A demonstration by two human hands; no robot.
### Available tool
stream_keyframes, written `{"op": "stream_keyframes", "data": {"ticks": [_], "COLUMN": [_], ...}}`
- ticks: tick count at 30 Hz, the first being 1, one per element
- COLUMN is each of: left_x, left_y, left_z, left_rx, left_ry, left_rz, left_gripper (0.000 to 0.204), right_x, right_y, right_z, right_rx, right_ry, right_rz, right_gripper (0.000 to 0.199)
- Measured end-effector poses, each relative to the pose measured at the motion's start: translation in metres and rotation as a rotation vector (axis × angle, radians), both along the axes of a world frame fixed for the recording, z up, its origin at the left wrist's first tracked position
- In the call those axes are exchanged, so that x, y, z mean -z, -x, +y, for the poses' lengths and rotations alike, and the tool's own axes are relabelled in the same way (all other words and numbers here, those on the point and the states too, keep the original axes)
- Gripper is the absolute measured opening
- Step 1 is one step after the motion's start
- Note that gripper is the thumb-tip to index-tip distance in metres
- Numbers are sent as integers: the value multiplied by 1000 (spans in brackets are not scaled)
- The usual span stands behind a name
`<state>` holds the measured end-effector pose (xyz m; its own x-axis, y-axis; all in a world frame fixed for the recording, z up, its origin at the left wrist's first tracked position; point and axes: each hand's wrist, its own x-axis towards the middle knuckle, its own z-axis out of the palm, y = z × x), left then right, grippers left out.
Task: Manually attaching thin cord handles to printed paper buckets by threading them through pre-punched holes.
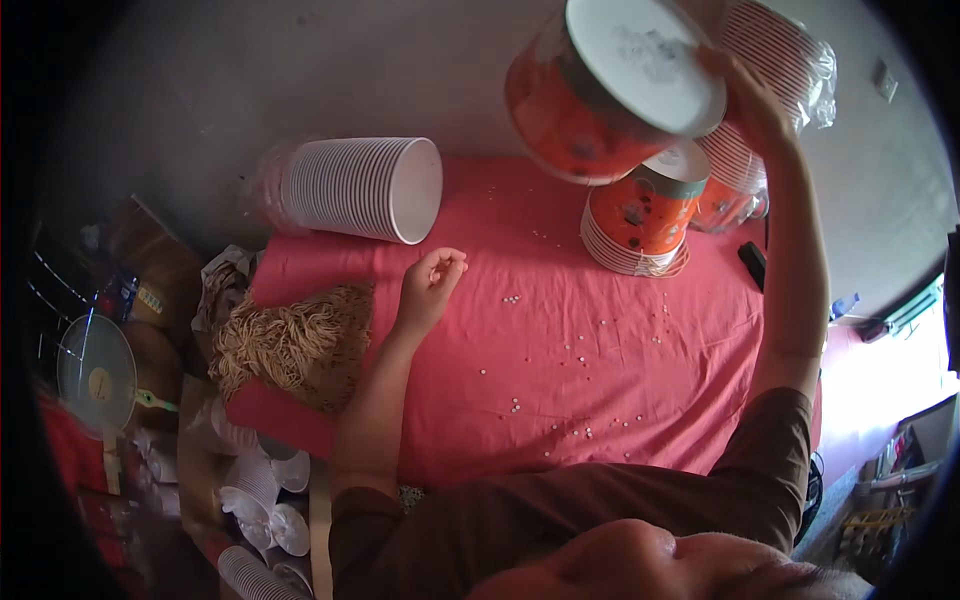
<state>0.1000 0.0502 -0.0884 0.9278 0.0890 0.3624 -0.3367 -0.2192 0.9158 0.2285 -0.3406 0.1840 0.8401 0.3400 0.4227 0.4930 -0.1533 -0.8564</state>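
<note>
My right hand [752,108] grips a large red printed paper bucket [560,115] by its edge, raised above the far side of the table. The bucket is tilted, its white round base turned up toward me. Just below it, a stack of similar red paper buckets [640,215] stands upside down, with string-like loops near the lowest rims. My left hand [428,290] hovers over the cloth left of centre, fingers curled in; whether something small is inside is hidden. Beyond that hand a nested stack of white paper buckets [415,190] lies on its side.
Small white beads [580,360] are scattered over the pink tablecloth [480,430]. A bundle of tan strings [285,340] lies at the left edge. Tall wrapped bucket stacks [745,150] stand at the far right, near a black object [752,265]. Clear plastic cups [250,490] sit lower left.
</note>
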Motion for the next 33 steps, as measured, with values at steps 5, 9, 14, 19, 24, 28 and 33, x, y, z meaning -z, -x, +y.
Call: {"op": "stream_keyframes", "data": {"ticks": [5,9,14,19,24,28,33], "left_x": [31,35,31,31,28,29,29], "left_y": [-12,-10,-8,-8,-8,-8,-8], "left_z": [-5,-3,-3,-1,-2,-1,-1], "left_rx": [-30,-59,-55,-50,-41,-41,-41], "left_ry": [-203,-333,-375,-364,-351,-347,-355], "left_rz": [-87,-147,-154,-114,-109,-120,-112], "left_gripper": [10,10,9,12,13,13,12], "right_x": [-20,-10,16,45,60,77,95], "right_y": [-22,-50,-61,-70,-65,-68,-72], "right_z": [-50,-67,-70,-68,-71,-76,-80], "right_rx": [80,170,192,180,177,193,173], "right_ry": [64,235,272,335,345,324,328], "right_rz": [156,380,464,560,600,623,643], "right_gripper": [60,64,59,56,56,56,54]}}
